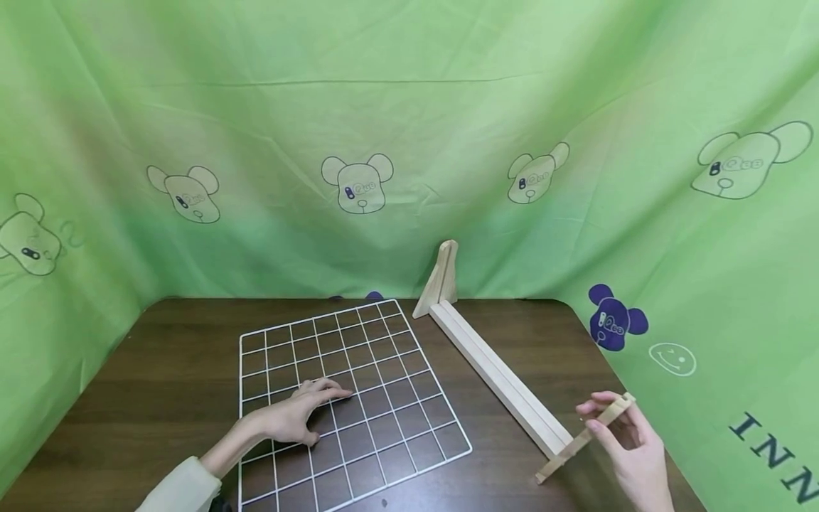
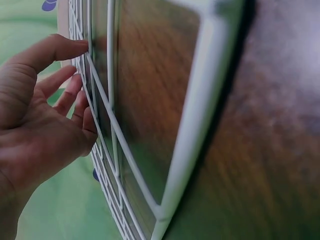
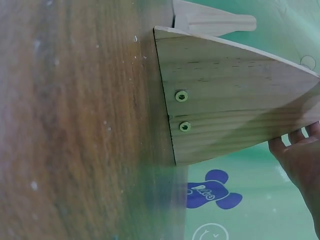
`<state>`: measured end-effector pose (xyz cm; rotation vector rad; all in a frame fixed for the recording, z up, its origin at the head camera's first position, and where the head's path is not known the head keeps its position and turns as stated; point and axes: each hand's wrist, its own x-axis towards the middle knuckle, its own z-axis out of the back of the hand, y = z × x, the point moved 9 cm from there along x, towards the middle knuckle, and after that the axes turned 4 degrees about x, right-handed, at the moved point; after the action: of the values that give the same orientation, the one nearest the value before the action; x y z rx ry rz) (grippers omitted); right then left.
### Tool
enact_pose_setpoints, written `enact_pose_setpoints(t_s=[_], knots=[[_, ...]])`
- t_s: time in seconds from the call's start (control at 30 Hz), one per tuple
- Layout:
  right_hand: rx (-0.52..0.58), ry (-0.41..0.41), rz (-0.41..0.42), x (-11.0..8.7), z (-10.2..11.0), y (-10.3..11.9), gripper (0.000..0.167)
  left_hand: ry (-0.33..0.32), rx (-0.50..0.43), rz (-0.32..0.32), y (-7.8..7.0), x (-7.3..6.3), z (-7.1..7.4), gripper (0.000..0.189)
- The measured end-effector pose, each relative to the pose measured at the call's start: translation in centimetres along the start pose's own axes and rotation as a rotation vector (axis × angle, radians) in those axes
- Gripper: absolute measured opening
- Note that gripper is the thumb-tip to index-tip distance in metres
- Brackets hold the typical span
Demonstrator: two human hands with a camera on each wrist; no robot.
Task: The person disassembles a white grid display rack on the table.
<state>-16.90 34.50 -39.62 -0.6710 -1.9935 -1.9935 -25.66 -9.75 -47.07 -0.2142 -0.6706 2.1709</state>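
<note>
A white wire grid panel (image 1: 355, 388) lies on the table. My left hand (image 1: 296, 414) rests over it, thumb and fingers spread and loosely bent at the wires. In the left wrist view, that hand's fingertips (image 2: 80, 47) meet the wires without curling round them. To the right stands a pale wooden stand, its long grooved bar (image 1: 502, 377) running between two end panels. The far end panel (image 1: 441, 279) stands upright. My right hand (image 1: 633, 444) pinches the near end panel (image 1: 579, 442) by its upper part. Two bolt heads (image 3: 183, 111) show on that panel's outer face.
The brown wooden table (image 1: 173, 398) ends at a green cloth (image 1: 281, 249) printed with bear heads, which hangs behind and at both sides. The grid and the stand's bar lie side by side with a narrow strip of table between them.
</note>
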Motion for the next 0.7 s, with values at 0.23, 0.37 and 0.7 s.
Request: enact_pose_setpoints(t_s=[0.23,0.37,0.7], knots=[[0.051,0.053,0.063,0.0,-0.4,0.4,0.040,0.036,0.021,0.026,0.1,0.4,-0.1,0.085],[0.068,0.101,0.093,0.1,-0.8,0.9,0.040,0.048,0.056,0.057,0.1,0.8,-0.1,0.086],[0.163,0.361,0.147,0.1,-1.8,1.2,0.061,0.071,0.073,0.110,0.4,1.4,-0.5,0.087]])
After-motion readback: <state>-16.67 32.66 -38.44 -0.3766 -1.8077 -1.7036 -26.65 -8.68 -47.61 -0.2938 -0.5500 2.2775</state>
